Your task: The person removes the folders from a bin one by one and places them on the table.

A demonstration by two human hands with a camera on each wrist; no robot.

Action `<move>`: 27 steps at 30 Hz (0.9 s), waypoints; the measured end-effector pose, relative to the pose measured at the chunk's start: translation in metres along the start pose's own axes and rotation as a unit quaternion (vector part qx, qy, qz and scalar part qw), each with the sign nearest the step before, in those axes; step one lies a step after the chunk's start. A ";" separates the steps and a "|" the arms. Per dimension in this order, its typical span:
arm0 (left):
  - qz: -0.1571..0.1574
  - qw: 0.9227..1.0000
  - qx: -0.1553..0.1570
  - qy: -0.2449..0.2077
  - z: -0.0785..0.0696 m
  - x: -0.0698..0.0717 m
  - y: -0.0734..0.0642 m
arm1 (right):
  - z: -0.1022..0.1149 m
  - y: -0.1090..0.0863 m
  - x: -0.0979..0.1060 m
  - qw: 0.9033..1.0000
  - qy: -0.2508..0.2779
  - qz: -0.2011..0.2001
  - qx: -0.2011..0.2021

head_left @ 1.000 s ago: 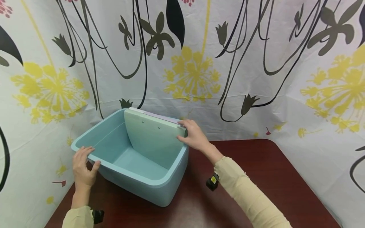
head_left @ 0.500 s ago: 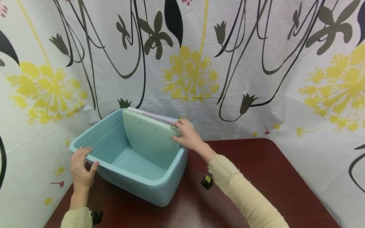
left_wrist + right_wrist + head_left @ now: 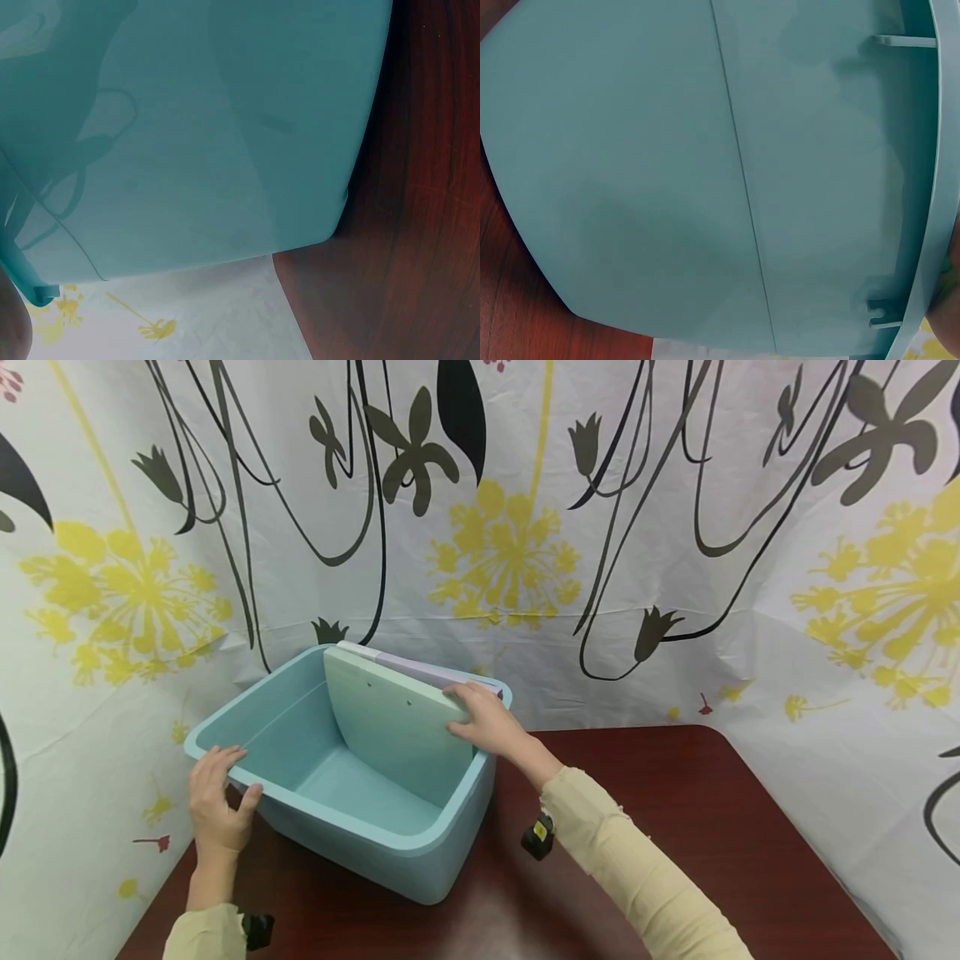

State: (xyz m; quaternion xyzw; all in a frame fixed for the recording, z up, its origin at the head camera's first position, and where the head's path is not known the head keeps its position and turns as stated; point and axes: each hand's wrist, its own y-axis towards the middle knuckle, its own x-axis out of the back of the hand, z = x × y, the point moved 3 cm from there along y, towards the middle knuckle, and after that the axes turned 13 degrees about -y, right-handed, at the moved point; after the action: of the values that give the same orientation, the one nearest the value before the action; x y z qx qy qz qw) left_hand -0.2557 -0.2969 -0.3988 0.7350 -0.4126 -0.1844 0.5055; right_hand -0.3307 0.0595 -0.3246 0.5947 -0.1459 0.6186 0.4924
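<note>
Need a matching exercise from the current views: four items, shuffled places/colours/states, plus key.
1. Lilac folder
2. Left hand
3. Table
4. Right hand

A. Pinching the green folder near its right end
B. Dark red-brown
C. Standing behind the green folder
D. Resting on the near rim of the blue tub

Pairs: 1-C, 2-D, 3-B, 4-A
</note>
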 end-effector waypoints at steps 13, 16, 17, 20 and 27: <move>-0.005 1.000 -0.004 0.002 -0.001 0.001 0.002 | -0.003 -0.001 -0.003 0.994 0.072 -0.078 -0.008; -0.007 1.000 -0.003 0.003 0.000 0.001 0.002 | -0.003 -0.003 -0.004 0.992 0.081 -0.097 -0.009; -0.007 1.000 0.000 0.004 0.001 0.001 0.001 | -0.004 -0.004 -0.004 0.991 0.083 -0.103 -0.011; -0.007 1.000 0.006 0.007 0.002 0.000 0.000 | -0.004 -0.006 -0.003 0.988 0.093 -0.122 -0.016; -0.005 1.000 0.001 0.002 0.000 0.000 0.001 | -0.007 -0.010 0.000 0.976 0.127 -0.175 -0.040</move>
State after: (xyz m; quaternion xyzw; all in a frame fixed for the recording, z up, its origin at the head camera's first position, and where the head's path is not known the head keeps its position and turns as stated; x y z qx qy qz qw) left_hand -0.2558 -0.2971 -0.3981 0.7381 -0.4078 -0.1848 0.5047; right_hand -0.3274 0.0694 -0.3306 0.5074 -0.0003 0.5870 0.6309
